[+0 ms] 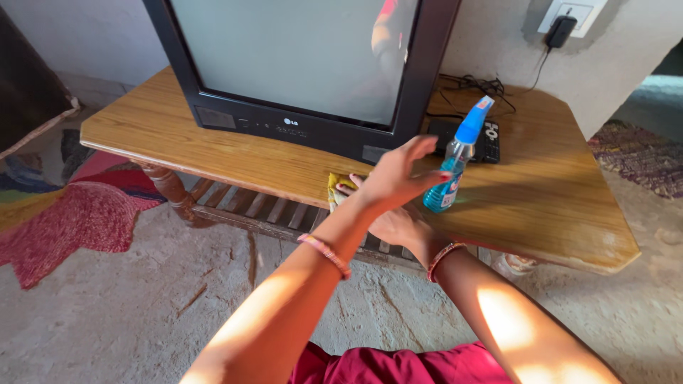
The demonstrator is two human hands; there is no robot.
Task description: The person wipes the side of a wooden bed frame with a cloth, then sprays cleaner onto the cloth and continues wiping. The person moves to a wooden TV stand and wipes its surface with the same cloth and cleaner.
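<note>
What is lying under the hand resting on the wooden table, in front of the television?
A yellow cloth pokes out beneath the right hand on the wooden table. The left hand, crossing above near the blue spray bottle, covers most of the cloth.

Room of a home. Old tube television [306, 64] on a wooden table [555, 192] at twelve o'clock; patchwork rug [85, 213] at nine o'clock, bare rough floor [128, 320] below.

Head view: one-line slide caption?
Left hand reaches toward blue spray bottle; right hand on yellow cloth, wooden table.
</note>
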